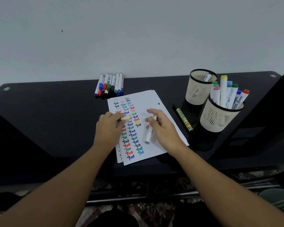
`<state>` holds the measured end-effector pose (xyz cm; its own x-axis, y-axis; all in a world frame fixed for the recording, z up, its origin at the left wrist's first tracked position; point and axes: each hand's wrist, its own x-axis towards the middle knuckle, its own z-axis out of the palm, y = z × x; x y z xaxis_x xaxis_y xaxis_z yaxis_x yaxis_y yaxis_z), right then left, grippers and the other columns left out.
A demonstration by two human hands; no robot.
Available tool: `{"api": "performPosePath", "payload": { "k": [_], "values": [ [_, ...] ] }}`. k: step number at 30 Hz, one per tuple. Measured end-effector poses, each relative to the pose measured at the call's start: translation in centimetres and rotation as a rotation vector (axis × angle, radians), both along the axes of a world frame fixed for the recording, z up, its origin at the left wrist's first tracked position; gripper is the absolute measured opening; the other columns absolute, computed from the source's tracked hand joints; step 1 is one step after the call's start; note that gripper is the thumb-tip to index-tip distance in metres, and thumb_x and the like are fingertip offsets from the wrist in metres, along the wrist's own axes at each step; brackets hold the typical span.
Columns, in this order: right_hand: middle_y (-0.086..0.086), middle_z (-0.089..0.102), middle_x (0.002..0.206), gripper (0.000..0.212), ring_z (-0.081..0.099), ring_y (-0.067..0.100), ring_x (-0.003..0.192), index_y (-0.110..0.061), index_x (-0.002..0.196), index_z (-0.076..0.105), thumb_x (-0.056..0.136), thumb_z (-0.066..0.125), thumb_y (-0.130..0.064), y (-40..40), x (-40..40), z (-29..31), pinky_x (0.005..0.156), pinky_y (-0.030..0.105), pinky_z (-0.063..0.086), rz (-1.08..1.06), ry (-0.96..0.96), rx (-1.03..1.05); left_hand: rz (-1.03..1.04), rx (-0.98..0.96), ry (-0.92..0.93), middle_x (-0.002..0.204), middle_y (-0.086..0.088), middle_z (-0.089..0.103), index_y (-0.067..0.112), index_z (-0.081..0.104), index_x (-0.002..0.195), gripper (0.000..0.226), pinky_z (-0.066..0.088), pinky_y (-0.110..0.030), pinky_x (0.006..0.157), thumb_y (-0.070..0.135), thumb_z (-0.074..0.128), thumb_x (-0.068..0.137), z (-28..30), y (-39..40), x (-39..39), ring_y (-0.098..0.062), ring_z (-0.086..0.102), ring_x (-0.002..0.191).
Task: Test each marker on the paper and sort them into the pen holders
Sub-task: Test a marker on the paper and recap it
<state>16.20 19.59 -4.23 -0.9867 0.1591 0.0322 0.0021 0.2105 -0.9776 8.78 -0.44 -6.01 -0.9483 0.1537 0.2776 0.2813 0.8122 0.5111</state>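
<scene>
Marker [149, 134] between right-hand fingers [148, 120]

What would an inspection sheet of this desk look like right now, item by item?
Surface: dark desk against a pale wall.
Job's things: paper covered in coloured "Test" words; row of markers lying by the wall; far pen holder with one marker showing; near pen holder full of markers.
Clutter: yellow marker lying beside the holders.
Hands: left hand pinches a small white piece, probably a cap; right hand holds a white marker over the paper.
Cables: nothing seen.
Surroundings: patterned floor below the desk edge; dark object at far right.
</scene>
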Motion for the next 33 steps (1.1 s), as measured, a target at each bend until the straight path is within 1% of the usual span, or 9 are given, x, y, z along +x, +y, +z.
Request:
{"api": "performPosePath", "payload": {
  "k": [3,6,8,11,14,23,27,31,33],
  "values": [
    [0.0,0.074,0.111,0.037,0.075,0.017,0.092,-0.041,0.134,0.046,0.108,0.053,-0.016,0.7,-0.5,1.1,0.092,0.034,0.054,-0.036,-0.007,-0.145,-0.01,0.029,-0.003,0.115,0.004,0.063,0.025,0.064,0.129,0.03,0.048,-0.035,0.091,0.034,0.058,0.101,0.3,0.0,0.2,-0.012,0.051,0.106],
    [-0.001,0.078,0.104,0.046,0.076,0.018,0.086,-0.031,0.137,0.033,0.103,0.063,-0.019,1.7,-1.0,2.7,0.089,0.034,0.057,-0.039,-0.08,-0.171,-0.004,0.047,0.0,0.12,0.004,0.066,0.024,0.064,0.132,0.032,0.047,-0.03,0.091,0.032,0.059,0.101,0.6,0.1,0.3,-0.01,0.055,0.106],
    [-0.005,0.076,0.102,0.033,0.074,0.017,0.084,-0.024,0.128,0.046,0.102,0.065,-0.028,2.2,-1.4,3.2,0.077,0.032,0.054,0.019,-0.118,0.11,-0.004,0.068,0.006,0.119,0.003,0.068,0.023,0.063,0.132,0.031,0.047,-0.027,0.088,0.03,0.06,0.101,0.8,0.2,0.5,-0.008,0.056,0.102],
    [-0.005,0.067,0.104,0.02,0.065,0.021,0.088,-0.031,0.123,0.062,0.104,0.057,-0.037,2.8,-2.2,3.1,0.073,0.036,0.054,0.157,-0.042,0.787,-0.013,0.095,0.029,0.12,0.002,0.069,0.021,0.064,0.131,0.031,0.049,-0.027,0.089,0.027,0.061,0.1,1.0,0.4,0.9,-0.007,0.058,0.101],
    [-0.002,0.06,0.104,0.03,0.06,0.022,0.093,-0.036,0.135,0.06,0.107,0.051,-0.037,3.0,-2.8,3.1,0.078,0.041,0.054,0.211,0.025,1.042,-0.038,0.094,0.049,0.123,0.001,0.069,0.02,0.065,0.13,0.031,0.05,-0.029,0.092,0.026,0.062,0.1,1.0,0.4,1.1,-0.008,0.059,0.103],
    [-0.003,0.06,0.11,0.034,0.059,0.02,0.096,-0.041,0.142,0.054,0.109,0.045,-0.039,3.0,-3.9,2.6,0.078,0.039,0.051,0.218,0.073,1.161,-0.102,0.055,0.104,0.125,0.001,0.069,0.02,0.067,0.129,0.03,0.043,-0.026,0.094,0.025,0.062,0.1,1.1,0.4,1.3,-0.013,0.062,0.109],
    [-0.003,0.058,0.111,0.035,0.055,0.02,0.096,-0.042,0.143,0.052,0.11,0.041,-0.04,2.4,-4.2,2.6,0.076,0.035,0.034,0.254,0.102,1.227,-0.173,-0.001,0.142,0.112,0.004,0.072,0.02,0.069,0.127,0.028,0.044,-0.024,0.082,0.022,0.063,0.099,0.6,0.3,1.2,-0.007,0.058,0.094],
    [-0.005,0.059,0.112,0.035,0.056,0.02,0.1,-0.039,0.143,0.052,0.11,0.04,-0.04,1.9,-4.4,2.4,0.079,0.036,0.037,0.257,0.167,1.264,-0.184,-0.002,0.16,0.114,0.004,0.072,0.017,0.07,0.127,0.028,0.034,-0.006,0.077,0.021,0.063,0.099,0.4,0.1,1.3,-0.009,0.061,0.097],
    [-0.005,0.06,0.112,0.035,0.057,0.018,0.097,-0.036,0.142,0.052,0.11,0.04,-0.042,1.9,-4.3,2.6,0.08,0.036,0.04,0.262,0.194,1.282,-0.209,-0.01,0.165,0.109,0.003,0.073,0.018,0.07,0.126,0.028,0.033,-0.004,0.073,0.022,0.064,0.099,0.5,0.2,1.4,-0.007,0.06,0.089]
  ]
}}
